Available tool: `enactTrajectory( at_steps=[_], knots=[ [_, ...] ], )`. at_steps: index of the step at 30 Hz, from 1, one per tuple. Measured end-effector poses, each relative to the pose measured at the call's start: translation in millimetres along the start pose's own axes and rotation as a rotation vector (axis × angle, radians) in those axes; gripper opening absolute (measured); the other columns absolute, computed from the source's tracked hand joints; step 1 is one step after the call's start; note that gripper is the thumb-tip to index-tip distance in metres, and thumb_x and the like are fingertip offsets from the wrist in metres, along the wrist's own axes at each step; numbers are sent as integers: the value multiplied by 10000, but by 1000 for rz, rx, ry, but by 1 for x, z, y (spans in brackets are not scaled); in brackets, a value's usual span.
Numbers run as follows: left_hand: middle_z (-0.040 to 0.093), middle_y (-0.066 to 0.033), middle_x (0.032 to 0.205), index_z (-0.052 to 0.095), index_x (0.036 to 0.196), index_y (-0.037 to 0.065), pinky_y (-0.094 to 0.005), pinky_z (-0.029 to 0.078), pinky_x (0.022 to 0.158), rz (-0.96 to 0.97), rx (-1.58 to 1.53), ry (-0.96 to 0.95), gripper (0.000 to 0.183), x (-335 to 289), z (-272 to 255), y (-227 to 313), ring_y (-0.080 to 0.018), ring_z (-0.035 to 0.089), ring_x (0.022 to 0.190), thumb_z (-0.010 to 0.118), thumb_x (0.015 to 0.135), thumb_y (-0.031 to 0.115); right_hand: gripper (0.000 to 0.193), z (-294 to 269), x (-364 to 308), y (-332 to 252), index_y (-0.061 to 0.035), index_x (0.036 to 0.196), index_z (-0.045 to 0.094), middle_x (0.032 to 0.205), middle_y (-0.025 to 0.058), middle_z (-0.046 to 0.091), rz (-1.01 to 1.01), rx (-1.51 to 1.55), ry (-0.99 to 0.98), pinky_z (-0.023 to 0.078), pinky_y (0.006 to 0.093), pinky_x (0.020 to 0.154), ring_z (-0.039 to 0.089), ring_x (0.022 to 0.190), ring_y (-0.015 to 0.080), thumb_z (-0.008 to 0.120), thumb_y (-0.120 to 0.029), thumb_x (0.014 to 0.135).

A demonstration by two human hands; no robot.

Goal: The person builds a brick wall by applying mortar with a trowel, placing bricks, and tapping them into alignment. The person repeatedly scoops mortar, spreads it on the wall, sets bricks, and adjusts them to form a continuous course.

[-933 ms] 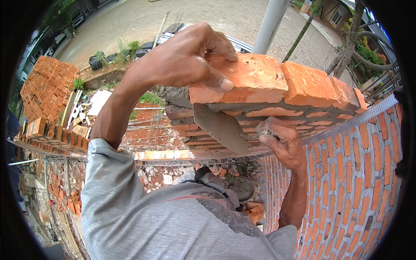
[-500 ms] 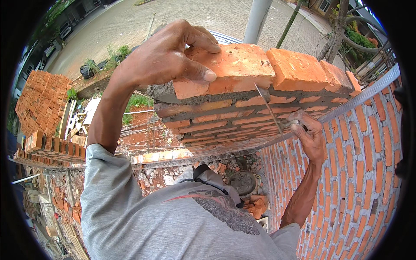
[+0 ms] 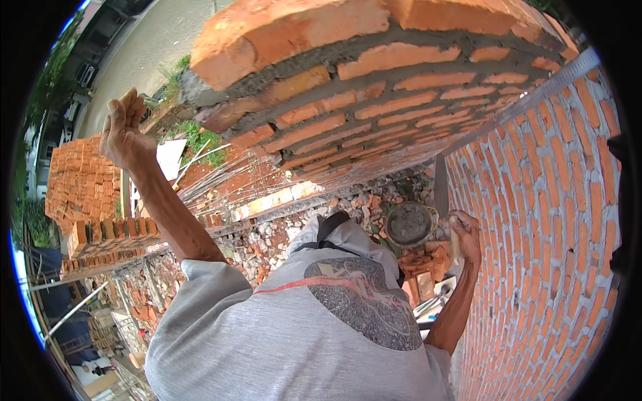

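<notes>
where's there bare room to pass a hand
Open air separates the left hand from the end of the raised brick wall, likely enough to reach through. Bare paving lies beyond, bordered by weeds. Crowded: around the mortar tub, with rubble, broken bricks and the trowel in the right hand.

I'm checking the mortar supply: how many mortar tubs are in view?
1: the round, dark-rimmed tub amid rubble, left of the right hand. Others may be hidden behind the brick wall.

Left grip (image 3: 127, 137) near brick wall (image 3: 394, 60)
</notes>
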State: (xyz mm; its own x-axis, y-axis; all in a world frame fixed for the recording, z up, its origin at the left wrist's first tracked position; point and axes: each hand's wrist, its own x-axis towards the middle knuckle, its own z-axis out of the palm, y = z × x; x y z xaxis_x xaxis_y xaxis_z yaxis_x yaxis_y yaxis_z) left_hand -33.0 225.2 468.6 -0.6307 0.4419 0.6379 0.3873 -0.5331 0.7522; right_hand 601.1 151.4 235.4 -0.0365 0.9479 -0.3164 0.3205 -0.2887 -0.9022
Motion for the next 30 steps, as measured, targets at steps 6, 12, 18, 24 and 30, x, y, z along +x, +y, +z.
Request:
enactTrajectory(
  at_steps=[6,12,18,24,30],
  knots=[
    [680,-123,807,665,965,-66,-299,531,553,-913,385,-16,316,-145,-103,-159,-184,651,643,682,932,248,482,45,-39,152,39,1303,551,918,96,671,357,279,299,520,341,660,613,729,171,666,-270,952],
    [664,-123,735,665,841,-9,-338,488,485,-1455,876,-1040,274,-311,-148,-211,-209,625,581,713,877,258,348,71,-84,195,36,1163,596,824,53,627,453,476,440,477,308,594,560,661,128,638,-252,973],
    [671,-90,665,733,881,11,-343,474,549,-934,760,-1891,342,-424,-93,-245,-153,617,618,758,838,349,172,142,-136,253,-4,1040,621,771,30,576,591,257,370,453,305,570,529,643,118,590,-155,965],
    [689,-236,1028,696,1056,9,-463,507,897,-406,882,-2356,488,-571,28,-355,-390,652,1017,722,814,433,274,270,-164,311,-38,1128,534,776,33,542,980,709,370,501,293,491,559,578,112,634,-188,922],
    [683,-236,1027,674,1063,-14,-471,508,882,-155,836,-2298,459,-762,98,-454,-412,640,1014,723,797,357,341,395,-149,361,-54,1135,546,865,17,581,1235,951,538,525,294,529,595,652,123,707,-252,909]
  ],
)
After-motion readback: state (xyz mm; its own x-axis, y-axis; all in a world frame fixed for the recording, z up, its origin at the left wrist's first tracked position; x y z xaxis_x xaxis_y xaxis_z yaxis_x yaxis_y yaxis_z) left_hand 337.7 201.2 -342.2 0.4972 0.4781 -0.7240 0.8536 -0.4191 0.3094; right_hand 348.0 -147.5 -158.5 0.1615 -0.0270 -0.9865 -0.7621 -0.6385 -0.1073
